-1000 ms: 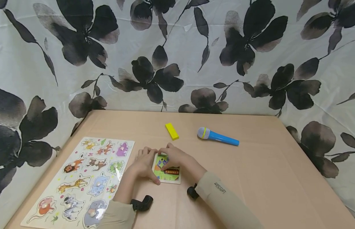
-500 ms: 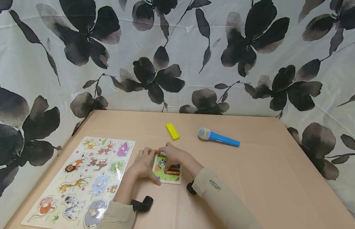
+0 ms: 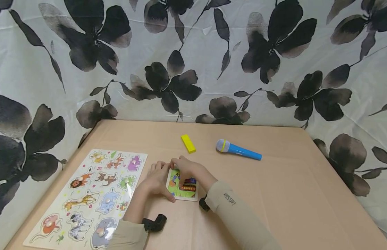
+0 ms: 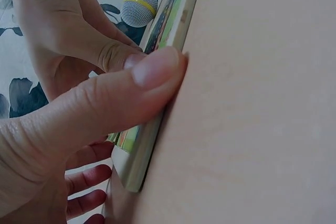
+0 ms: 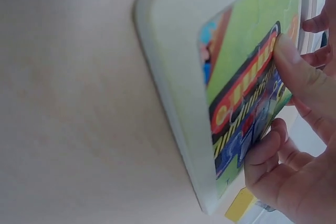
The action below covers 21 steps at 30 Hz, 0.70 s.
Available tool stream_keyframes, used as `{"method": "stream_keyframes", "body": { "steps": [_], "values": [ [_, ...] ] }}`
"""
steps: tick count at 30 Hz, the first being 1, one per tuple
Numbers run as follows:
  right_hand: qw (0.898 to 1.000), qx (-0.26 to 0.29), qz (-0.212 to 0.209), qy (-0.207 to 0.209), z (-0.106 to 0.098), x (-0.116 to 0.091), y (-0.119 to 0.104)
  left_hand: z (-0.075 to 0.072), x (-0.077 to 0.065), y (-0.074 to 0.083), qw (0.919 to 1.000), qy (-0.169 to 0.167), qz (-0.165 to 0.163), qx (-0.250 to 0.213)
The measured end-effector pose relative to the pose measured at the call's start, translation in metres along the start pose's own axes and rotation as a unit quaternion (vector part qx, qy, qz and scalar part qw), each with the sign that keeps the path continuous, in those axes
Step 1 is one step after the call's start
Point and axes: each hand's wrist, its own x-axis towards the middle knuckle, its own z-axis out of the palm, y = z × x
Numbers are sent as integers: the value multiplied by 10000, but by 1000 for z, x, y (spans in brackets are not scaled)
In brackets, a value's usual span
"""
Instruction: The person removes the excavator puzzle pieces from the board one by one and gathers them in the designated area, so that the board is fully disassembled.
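Note:
A small jigsaw puzzle (image 3: 187, 195) in a pale tray lies on the table, its picture bright green with a striped vehicle. My left hand (image 3: 156, 181) grips the tray's left side, thumb (image 4: 152, 80) on the near edge and fingers at the far left. From the right, my right hand (image 3: 193, 170) reaches across the puzzle. Its thumb (image 5: 300, 69) presses on the picture near the end of the vehicle's red and yellow track, while its curled fingers (image 5: 265, 158) sit at the far edge. Part of the picture is hidden beneath this hand.
A large animal peg puzzle board (image 3: 63, 189) lies on the left, partly under the left forearm. Beyond the hands are a yellow block (image 3: 188, 143) and a blue toy microphone (image 3: 243, 151). A flowered cloth (image 3: 212, 52) hangs behind the table (image 3: 290, 184).
My right forearm has shifted slightly left, and the right hand has turned a little over the puzzle, uncovering more of the vehicle. My left hand keeps its hold.

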Motion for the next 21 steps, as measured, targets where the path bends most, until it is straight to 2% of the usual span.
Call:
{"method": "stream_keyframes", "body": {
  "steps": [3, 10, 15, 21],
  "values": [
    [9999, 43, -137, 46, 1, 0, 3, 0, -1, 1, 10000, 11, 24, 3],
    [9961, 824, -241, 190, 3, -1, 14, -1, 0, 0, 10000, 22, 18, -33],
    [9931, 1105, -296, 255, 4, -1, 19, -1, 0, 0, 10000, 58, 22, -17],
    [9855, 1554, -377, 570, 6, -2, 26, 0, 0, 1, 10000, 44, 33, 14]
  ]
}}
